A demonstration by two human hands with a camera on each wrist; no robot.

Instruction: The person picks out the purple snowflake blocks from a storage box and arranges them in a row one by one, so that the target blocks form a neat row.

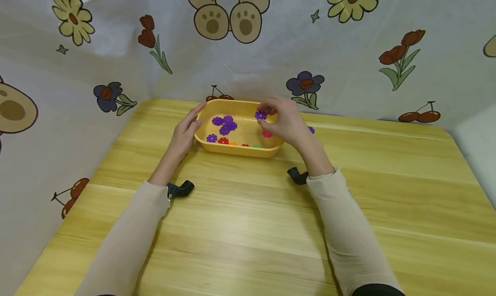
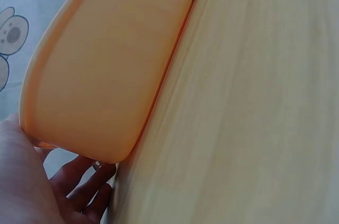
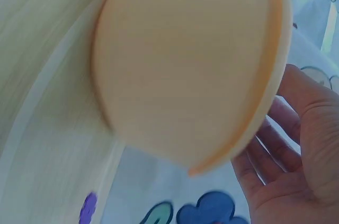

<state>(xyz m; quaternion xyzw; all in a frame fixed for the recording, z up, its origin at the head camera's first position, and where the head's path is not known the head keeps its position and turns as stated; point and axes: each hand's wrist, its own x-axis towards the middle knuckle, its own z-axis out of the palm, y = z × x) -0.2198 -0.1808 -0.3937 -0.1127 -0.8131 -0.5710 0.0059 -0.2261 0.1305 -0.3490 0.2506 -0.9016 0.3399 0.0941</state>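
A yellow plastic tray (image 1: 236,149) with raised walls stands at the back of the table. At its left end, my left hand (image 1: 184,132) grips the rim, the thumb on top and the other fingers around the outside. Over the tray's right end, my right hand (image 1: 286,121) pinches a purple snowflake disc (image 1: 261,115) between thumb and fingers. Several purple discs (image 1: 224,126) lie inside on the left, with a red disc (image 1: 223,140) by the near wall. Beneath the right hand is a pink disc (image 1: 267,134). The wrist views show mostly the tray's outer wall (image 2: 100,70), hiding its contents.
Another purple disc (image 1: 311,129) lies on the wooden table (image 1: 240,218) to the right of the tray, behind my right wrist. A patterned cloth (image 1: 240,68) hangs close behind the table's back edge. Orange and green pieces show partly behind the tray's near wall.
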